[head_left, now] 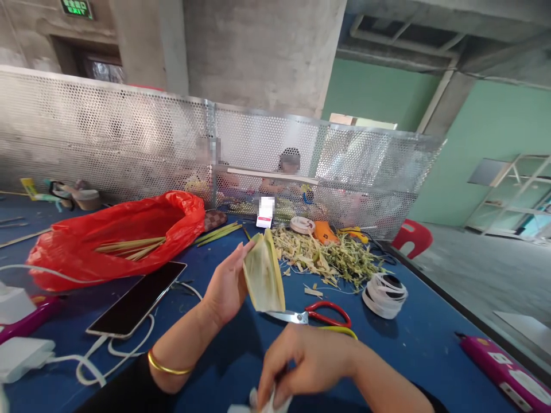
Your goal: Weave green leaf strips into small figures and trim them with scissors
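Note:
My left hand (227, 284) is closed around the edge of a pale yellow-green husk-like piece (263, 278), held upright with its two side edges folded up like a trough. Low in front of me, my right hand (297, 367) pinches something white and crumpled, like tissue (275, 401), partly cut off by the bottom of the view. Just beyond the right hand lie scissors (329, 315) with one red and one yellow handle. Their blade tips reach below the held husk piece.
A red plastic bag (116, 229) with thin stalks stands left, near a charging phone (138, 301) and its cables. Plant scraps (327, 255) are heaped behind the scissors. A white tape roll (384, 295) and a purple tool (503, 367) lie right. A perforated metal screen (150, 132) closes off the back.

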{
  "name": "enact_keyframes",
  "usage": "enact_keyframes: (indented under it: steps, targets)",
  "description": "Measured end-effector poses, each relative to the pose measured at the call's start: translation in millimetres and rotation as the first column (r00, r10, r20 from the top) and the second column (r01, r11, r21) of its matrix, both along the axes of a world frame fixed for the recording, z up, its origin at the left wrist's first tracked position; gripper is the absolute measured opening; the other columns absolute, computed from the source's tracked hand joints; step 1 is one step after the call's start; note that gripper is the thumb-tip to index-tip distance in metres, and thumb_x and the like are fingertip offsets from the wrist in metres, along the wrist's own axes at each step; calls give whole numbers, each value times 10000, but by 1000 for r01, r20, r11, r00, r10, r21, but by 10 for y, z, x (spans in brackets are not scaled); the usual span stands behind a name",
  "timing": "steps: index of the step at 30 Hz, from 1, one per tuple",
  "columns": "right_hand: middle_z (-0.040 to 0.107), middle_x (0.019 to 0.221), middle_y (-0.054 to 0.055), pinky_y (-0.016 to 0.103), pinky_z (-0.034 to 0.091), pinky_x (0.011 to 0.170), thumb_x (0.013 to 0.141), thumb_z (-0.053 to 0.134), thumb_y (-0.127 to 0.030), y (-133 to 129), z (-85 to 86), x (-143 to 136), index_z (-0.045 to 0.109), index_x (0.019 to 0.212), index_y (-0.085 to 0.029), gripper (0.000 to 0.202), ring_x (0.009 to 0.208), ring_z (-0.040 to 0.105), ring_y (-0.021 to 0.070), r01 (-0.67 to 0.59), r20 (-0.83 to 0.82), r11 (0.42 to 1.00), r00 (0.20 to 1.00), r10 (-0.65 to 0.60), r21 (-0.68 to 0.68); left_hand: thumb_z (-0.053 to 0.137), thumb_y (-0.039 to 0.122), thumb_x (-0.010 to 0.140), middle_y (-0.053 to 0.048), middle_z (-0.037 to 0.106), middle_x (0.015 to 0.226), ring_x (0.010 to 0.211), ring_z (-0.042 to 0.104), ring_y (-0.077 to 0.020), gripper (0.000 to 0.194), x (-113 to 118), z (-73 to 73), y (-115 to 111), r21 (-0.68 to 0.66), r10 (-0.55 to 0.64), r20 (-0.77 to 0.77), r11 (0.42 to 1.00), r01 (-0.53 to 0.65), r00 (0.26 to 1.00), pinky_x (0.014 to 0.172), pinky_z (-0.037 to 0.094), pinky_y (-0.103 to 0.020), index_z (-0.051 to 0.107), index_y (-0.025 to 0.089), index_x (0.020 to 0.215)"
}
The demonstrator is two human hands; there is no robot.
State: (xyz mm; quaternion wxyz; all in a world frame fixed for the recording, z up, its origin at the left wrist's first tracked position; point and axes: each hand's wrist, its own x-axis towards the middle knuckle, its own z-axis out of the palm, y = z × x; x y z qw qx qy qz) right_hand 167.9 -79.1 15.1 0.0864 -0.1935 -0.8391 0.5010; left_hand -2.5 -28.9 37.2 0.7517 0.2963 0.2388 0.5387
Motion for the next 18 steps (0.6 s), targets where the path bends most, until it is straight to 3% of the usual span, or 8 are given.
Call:
enact_keyframes:
  steps: [3, 5, 7, 9, 11, 14, 16, 18]
  targets:
    - [705, 817, 33, 238, 495, 660, 724, 689, -345, 244, 75, 271, 738, 864, -184, 218, 724, 644, 160, 358, -240, 917, 888, -393, -178, 552, 448, 815, -83, 678, 1112, 1045, 610, -277, 535, 24, -2, -21, -11, 27, -68, 1000, -28, 997, 911, 451, -375, 532, 175, 1274]
    - [698, 945, 68, 296, 511, 697, 775, 584, -458, 462, 61, 470, 698, 978, -193, 353, 790, 652, 195, 749, -439, 615, 480, -760, -247, 586, 439, 794, -76, 661, 1160, 1099, 581, -284, 533, 43, -45, -31, 10, 58, -116, 998, -57, 992, 944, 434, -374, 547, 192, 1264]
    - [645, 1123, 115, 349, 497, 792, 820, 457, -520, 649, 18, 641, 598, 1177, -180, 513, 973, 625, 247, 968, -438, 168, 71, -896, -186, 602, 415, 788, -64, 628, 1227, 1156, 543, -290, 525, 56, -107, -35, 61, 78, -155, 996, -69, 985, 980, 406, -386, 541, 225, 1274]
    - [527, 1290, 177, 426, 430, 902, 743, 561, -520, 751, -25, 731, 479, 1302, -135, 684, 1177, 491, 331, 990, -416, 22, -38, -908, -137, 597, 403, 796, -55, 592, 1280, 1199, 507, -296, 510, 66, -167, -42, 121, 81, -187, 991, -59, 979, 1012, 376, -404, 540, 245, 1277]
    - [481, 1334, 189, 454, 381, 952, 676, 637, -519, 748, -57, 689, 471, 1298, -128, 753, 1232, 421, 360, 998, -398, 19, -4, -917, -55, 576, 410, 812, -50, 553, 1326, 1243, 463, -295, 482, 80, -209, -60, 191, 78, -203, 981, -39, 976, 1045, 339, -410, 554, 244, 1264]
    - [665, 1028, 128, 390, 467, 842, 745, 544, -583, 597, -99, 398, 617, 1066, -149, 544, 985, 604, 287, 965, -337, 246, 204, -919, -87, 577, 405, 817, -45, 503, 1373, 1290, 404, -291, 465, 117, -242, -109, 284, 72, -237, 959, -2, 969, 1082, 289, -408, 567, 234, 1249]
    - [679, 898, 84, 347, 495, 761, 770, 543, -563, 471, -140, 160, 617, 979, -156, 463, 870, 633, 248, 830, -316, 486, 400, -860, -275, 609, 380, 799, -57, 484, 1388, 1286, 407, -302, 500, 148, -252, -143, 306, 38, -256, 951, 43, 966, 1078, 297, -424, 545, 229, 1271]
    - [668, 864, 54, 307, 502, 691, 750, 615, -481, 378, -189, -10, 594, 962, -168, 379, 805, 626, 218, 776, -329, 536, 437, -837, -333, 662, 305, 759, -68, 474, 1395, 1264, 434, -311, 581, 175, -261, -161, 308, 22, -266, 949, 64, 964, 1057, 327, -439, 498, 235, 1312]
